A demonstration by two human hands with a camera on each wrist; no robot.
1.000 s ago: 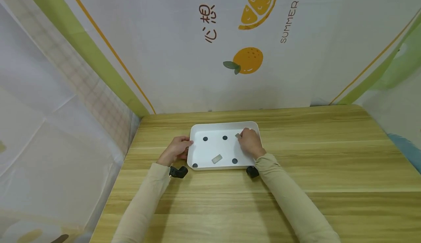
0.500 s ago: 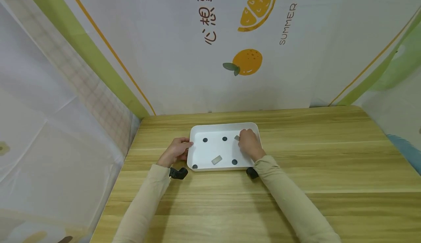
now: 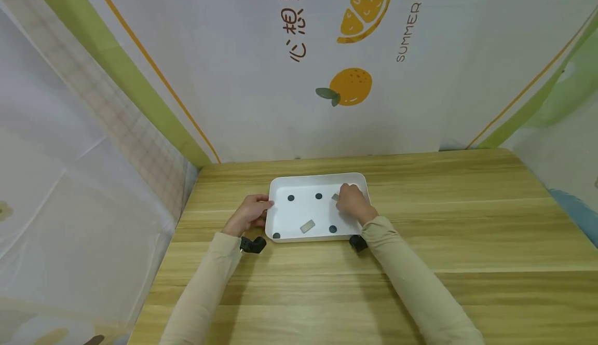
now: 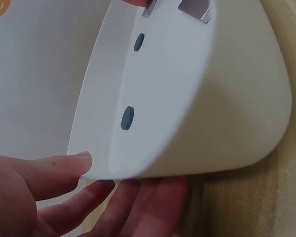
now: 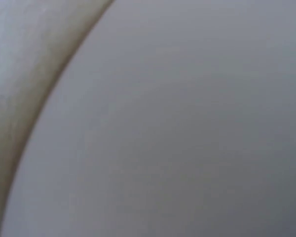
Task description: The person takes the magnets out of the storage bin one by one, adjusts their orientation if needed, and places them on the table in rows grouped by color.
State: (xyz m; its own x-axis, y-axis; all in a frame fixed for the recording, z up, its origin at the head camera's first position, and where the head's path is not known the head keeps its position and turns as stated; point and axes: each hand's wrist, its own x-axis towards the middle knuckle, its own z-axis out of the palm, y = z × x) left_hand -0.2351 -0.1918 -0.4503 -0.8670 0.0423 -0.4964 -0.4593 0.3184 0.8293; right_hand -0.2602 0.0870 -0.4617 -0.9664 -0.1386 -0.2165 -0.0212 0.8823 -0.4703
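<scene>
A white shallow tray [image 3: 306, 209] lies on the wooden table. At its left end my left hand [image 3: 249, 212] grips the rim; in the left wrist view the thumb [image 4: 64, 170] is over the edge and the fingers are outside, under it. Inside the tray's right part, my right hand [image 3: 352, 201] has curled fingers around a small grey metal piece [image 3: 335, 197], one end showing. A flat rectangular metal plate [image 3: 308, 226] rests near the front wall. Several dark round discs, one a back-left disc [image 3: 291, 198], are spread over the tray floor. The right wrist view is filled by a blurred pale surface.
The wooden table [image 3: 299, 288] extends in front of the tray and far to the right. Behind it hangs a white cloth [image 3: 261, 111] with fruit prints. Black wrist-camera parts, such as the left one [image 3: 253, 245], sit close to the tray's front corners.
My right hand and the small metal piece have shifted slightly toward the front left inside the tray. The left hand, plate and discs keep their places in the tray.
</scene>
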